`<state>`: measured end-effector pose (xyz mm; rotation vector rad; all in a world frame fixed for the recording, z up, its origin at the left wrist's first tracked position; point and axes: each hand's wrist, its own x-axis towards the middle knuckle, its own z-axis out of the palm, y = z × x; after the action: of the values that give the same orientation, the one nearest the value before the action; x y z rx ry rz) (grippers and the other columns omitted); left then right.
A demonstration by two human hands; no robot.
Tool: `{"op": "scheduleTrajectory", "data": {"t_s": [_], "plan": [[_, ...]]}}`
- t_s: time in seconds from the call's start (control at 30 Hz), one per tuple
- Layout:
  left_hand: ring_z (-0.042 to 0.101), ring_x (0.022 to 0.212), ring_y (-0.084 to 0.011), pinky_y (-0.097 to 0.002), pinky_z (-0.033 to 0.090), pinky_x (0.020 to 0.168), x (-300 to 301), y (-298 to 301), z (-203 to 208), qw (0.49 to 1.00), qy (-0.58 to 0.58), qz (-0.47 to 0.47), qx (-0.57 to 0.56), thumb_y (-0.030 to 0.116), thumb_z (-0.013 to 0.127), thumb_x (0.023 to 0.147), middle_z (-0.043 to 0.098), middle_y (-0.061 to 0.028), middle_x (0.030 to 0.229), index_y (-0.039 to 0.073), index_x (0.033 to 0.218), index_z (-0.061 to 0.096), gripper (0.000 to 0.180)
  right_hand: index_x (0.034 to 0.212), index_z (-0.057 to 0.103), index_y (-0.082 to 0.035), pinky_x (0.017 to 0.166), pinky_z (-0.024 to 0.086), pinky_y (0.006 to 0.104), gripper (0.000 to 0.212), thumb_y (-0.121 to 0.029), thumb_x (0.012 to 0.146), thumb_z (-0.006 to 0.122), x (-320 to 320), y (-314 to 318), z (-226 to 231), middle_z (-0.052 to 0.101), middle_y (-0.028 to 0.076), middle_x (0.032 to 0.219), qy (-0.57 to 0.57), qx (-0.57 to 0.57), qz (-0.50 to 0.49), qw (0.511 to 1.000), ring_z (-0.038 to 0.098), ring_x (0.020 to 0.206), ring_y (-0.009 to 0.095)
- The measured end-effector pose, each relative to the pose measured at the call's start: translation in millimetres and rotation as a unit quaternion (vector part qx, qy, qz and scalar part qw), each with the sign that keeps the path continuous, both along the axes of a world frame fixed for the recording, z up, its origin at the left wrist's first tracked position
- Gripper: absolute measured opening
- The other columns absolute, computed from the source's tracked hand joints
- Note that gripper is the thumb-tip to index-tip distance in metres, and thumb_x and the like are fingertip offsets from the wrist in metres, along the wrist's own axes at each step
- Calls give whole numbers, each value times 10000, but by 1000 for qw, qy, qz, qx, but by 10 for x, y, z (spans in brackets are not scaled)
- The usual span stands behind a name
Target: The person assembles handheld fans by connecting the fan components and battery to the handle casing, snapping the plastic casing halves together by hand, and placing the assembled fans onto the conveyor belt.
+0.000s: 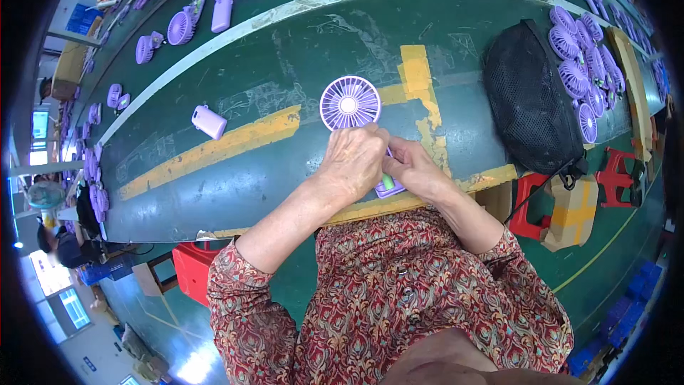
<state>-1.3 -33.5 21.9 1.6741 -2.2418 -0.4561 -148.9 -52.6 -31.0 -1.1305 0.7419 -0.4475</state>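
Observation:
A small purple handheld fan (350, 103) lies on the green bench in front of me, its round grille facing up. My left hand (354, 160) is closed over its neck and the upper handle, hiding most of that part. From the right side, my right hand (417, 170) grips the handle with bent fingers. The lower handle (389, 185) shows below the hands near the bench edge, opened, with a green cylindrical battery inside. Exactly what the fingertips press is hidden. A loose purple handle cover (209, 122) lies to the left, apart from both hands.
A black mesh bag (531, 100) sits on the bench at right, beside a heap of purple fans (581, 64). More fans (222, 0) lie beyond a pale rail (285, 7). Red stools (192, 271) and a cardboard box (572, 210) stand below the bench.

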Motion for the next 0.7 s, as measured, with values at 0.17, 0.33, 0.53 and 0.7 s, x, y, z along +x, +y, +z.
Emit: {"op": "scheduleTrajectory", "data": {"t_s": [0.17,0.33,0.53,0.7], "plan": [[593,691,-357,-442,476,585,-30,93,-31,999,-5,-1,-33,-2,588,660,571,-179,741,-14,731,539,88,1137,499,38,758,445,247,255,-61,902,501,-28,7,79,580,41,974,-29,51,-3,998,528,887,88],[617,822,-343,-422,510,694,38,236,51,998,50,38,-26,-67,525,715,612,-200,882,-35,984,575,275,1098,527,4,768,469,255,216,-105,912,515,-27,-20,35,594,38,969,-84,116,5,990,552,879,90],[615,842,-322,-388,513,735,1033,331,188,959,-46,221,-171,-104,512,698,612,-171,932,10,1039,587,368,1135,540,-6,854,467,269,253,-100,901,517,-70,-40,20,624,83,1029,-64,139,18,988,585,956,131],[436,1176,-347,-406,373,981,2232,557,-228,897,-244,345,-132,-86,542,691,455,-181,1268,52,1224,484,554,1137,537,-5,876,456,278,265,-123,900,530,-44,-43,57,620,90,1039,-71,137,29,988,579,978,137]]}}
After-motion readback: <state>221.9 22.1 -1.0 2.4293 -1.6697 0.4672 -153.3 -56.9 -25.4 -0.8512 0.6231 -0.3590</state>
